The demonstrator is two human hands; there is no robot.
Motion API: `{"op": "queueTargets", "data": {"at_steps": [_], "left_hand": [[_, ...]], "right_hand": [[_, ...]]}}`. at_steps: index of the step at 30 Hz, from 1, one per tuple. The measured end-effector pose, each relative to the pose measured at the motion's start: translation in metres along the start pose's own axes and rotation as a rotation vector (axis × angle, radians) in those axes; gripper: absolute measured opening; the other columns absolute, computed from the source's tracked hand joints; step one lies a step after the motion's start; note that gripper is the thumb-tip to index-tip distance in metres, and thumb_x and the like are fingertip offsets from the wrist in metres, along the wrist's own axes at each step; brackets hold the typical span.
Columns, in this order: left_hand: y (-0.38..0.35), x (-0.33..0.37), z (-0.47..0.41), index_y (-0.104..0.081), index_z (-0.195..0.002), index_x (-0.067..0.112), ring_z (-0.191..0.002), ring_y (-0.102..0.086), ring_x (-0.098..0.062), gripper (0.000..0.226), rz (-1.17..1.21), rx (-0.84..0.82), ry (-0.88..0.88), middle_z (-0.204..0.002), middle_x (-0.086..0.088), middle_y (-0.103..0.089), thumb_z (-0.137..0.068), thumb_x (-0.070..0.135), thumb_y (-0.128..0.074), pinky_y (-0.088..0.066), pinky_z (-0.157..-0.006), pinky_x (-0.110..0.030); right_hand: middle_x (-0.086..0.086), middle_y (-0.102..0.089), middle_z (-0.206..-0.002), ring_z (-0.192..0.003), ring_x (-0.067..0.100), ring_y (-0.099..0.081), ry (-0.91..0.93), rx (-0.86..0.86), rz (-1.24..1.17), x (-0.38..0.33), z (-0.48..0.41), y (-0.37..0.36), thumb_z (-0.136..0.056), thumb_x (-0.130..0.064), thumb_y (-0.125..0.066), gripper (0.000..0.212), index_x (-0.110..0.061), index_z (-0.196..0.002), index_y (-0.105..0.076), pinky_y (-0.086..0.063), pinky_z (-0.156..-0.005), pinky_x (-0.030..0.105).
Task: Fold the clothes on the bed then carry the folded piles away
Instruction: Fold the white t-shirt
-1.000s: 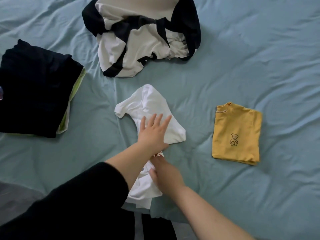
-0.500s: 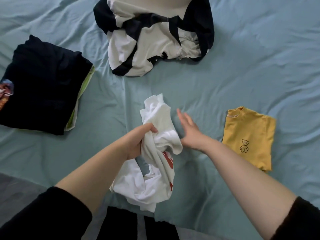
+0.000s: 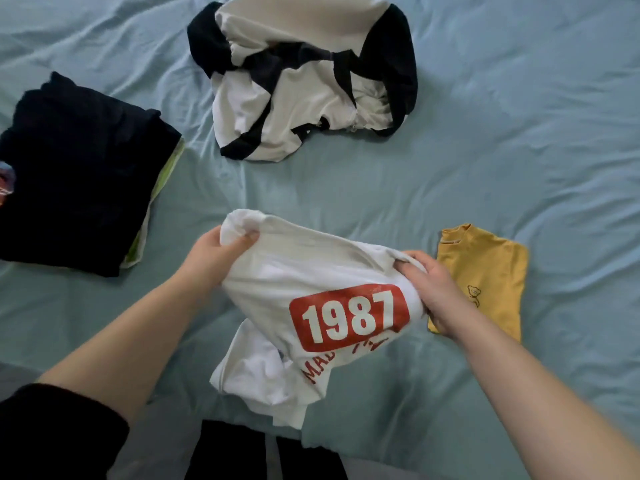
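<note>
The white T-shirt (image 3: 311, 271) droops toward me over the bed (image 3: 519, 150), stretched side to side: my left hand (image 3: 214, 258) clutches one bunched end, my right hand (image 3: 429, 289) grips the other. Beyond lies the crumpled black-and-white garment (image 3: 304, 81).

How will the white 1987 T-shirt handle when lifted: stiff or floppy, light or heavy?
Probably floppy: the white T-shirt sags between the left hand and right hand, its lower part hanging crumpled. Likely light: a bunched handful in each hand carries it. Slipping seems unlikely, with cloth gathered inside both grips.
</note>
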State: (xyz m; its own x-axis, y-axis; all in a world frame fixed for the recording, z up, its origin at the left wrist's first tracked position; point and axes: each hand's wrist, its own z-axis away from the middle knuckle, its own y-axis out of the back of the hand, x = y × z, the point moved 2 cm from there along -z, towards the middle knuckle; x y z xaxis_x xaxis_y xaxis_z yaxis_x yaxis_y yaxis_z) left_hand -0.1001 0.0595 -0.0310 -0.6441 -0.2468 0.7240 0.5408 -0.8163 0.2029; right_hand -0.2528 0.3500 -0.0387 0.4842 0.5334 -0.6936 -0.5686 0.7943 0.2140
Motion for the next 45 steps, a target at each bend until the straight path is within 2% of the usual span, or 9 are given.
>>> {"op": "queueTargets", "data": {"at_steps": [3,9,15,22,29,33,38,41,45], "left_hand": [[0.021,-0.002,-0.005,-0.069,-0.095,0.012,-0.082,-0.063,-0.019,0.031,-0.312,0.048,-0.087,-0.095,-0.012,-0.071,-0.082,0.04,-0.07,-0.046,-0.072,-0.032],[0.057,0.008,-0.019,-0.067,-0.075,0.015,-0.069,-0.058,-0.019,0.034,-0.604,-0.022,-0.031,-0.071,-0.001,-0.064,-0.074,0.048,-0.075,-0.041,-0.061,-0.03],[0.052,0.02,-0.058,-0.067,-0.091,0.016,-0.077,-0.056,-0.018,0.021,-0.599,-0.048,-0.052,-0.086,-0.003,-0.064,-0.081,0.033,-0.073,-0.043,-0.07,-0.03],[0.026,0.065,-0.105,-0.067,-0.098,0.012,-0.084,-0.056,-0.025,0.019,-0.794,-0.007,-0.176,-0.089,-0.006,-0.06,-0.081,0.021,-0.072,-0.041,-0.068,-0.028],[0.033,0.141,-0.136,-0.067,-0.107,0.018,-0.088,-0.056,-0.023,0.022,-0.749,0.216,-0.366,-0.103,-0.006,-0.065,-0.087,0.026,-0.063,-0.042,-0.073,-0.032],[0.019,0.115,-0.139,-0.045,-0.136,0.025,-0.125,-0.043,-0.035,0.053,-0.895,0.224,-0.248,-0.14,-0.012,-0.043,-0.086,0.027,-0.063,-0.045,-0.096,-0.048],[-0.009,0.009,-0.075,-0.042,-0.125,0.011,-0.121,-0.044,-0.033,0.065,-0.56,0.309,0.03,-0.133,-0.014,-0.042,-0.078,0.043,-0.073,-0.039,-0.098,-0.042],[-0.029,-0.064,-0.027,-0.05,-0.118,0.006,-0.102,-0.059,-0.029,0.072,-0.323,0.019,0.391,-0.114,-0.012,-0.059,-0.075,0.062,-0.067,-0.048,-0.084,-0.039],[-0.041,-0.11,0.011,-0.046,-0.114,0.022,-0.091,-0.06,-0.016,0.064,-0.278,-0.143,0.463,-0.102,0.008,-0.06,-0.072,0.068,-0.064,-0.048,-0.067,-0.03]], "right_hand": [[-0.006,-0.073,-0.086,-0.082,0.017,-0.067,0.024,0.021,0.184,0.008,0.002,0.024,-0.093,-0.029,-0.057,0.015,-0.032,-0.089,-0.071,-0.052,-0.07,0.03],[0.011,-0.074,-0.1,-0.086,0.022,-0.071,-0.469,-0.516,0.1,0.03,0.023,0.064,-0.077,-0.03,-0.08,0.029,-0.015,-0.1,-0.071,-0.057,-0.066,0.033],[0.004,-0.072,-0.092,-0.081,0.018,-0.066,-0.121,0.128,0.203,0.02,-0.02,0.067,-0.092,-0.037,-0.062,0.03,-0.012,-0.106,-0.069,-0.053,-0.074,0.032],[0.009,-0.055,-0.075,-0.077,0.028,-0.051,0.057,0.346,0.769,-0.025,-0.085,0.049,-0.098,-0.05,-0.04,0.049,-0.016,-0.064,-0.047,-0.034,-0.066,0.034],[0.001,-0.054,-0.064,-0.064,0.024,-0.056,0.166,0.573,0.271,-0.091,-0.12,0.056,-0.09,-0.031,-0.059,0.029,-0.017,-0.066,-0.05,-0.045,-0.053,0.021],[-0.006,-0.06,-0.086,-0.076,0.015,-0.057,0.054,0.392,0.193,-0.077,-0.124,0.028,-0.087,-0.021,-0.064,0.036,-0.023,-0.122,-0.056,-0.044,-0.067,0.027],[0.004,-0.066,-0.095,-0.081,0.024,-0.062,-0.166,0.431,0.22,0.01,-0.068,-0.017,-0.085,-0.03,-0.064,0.016,-0.018,-0.09,-0.055,-0.051,-0.072,0.034],[0.008,-0.068,-0.087,-0.08,0.026,-0.065,-0.354,0.301,0.136,0.07,-0.022,-0.054,-0.087,-0.049,-0.062,0.034,-0.015,-0.084,-0.056,-0.053,-0.075,0.039],[-0.001,-0.071,-0.089,-0.083,0.015,-0.066,-0.484,0.087,-0.089,0.119,0.022,-0.107,-0.086,-0.044,-0.066,0.03,-0.015,-0.093,-0.066,-0.05,-0.066,0.025]]}}
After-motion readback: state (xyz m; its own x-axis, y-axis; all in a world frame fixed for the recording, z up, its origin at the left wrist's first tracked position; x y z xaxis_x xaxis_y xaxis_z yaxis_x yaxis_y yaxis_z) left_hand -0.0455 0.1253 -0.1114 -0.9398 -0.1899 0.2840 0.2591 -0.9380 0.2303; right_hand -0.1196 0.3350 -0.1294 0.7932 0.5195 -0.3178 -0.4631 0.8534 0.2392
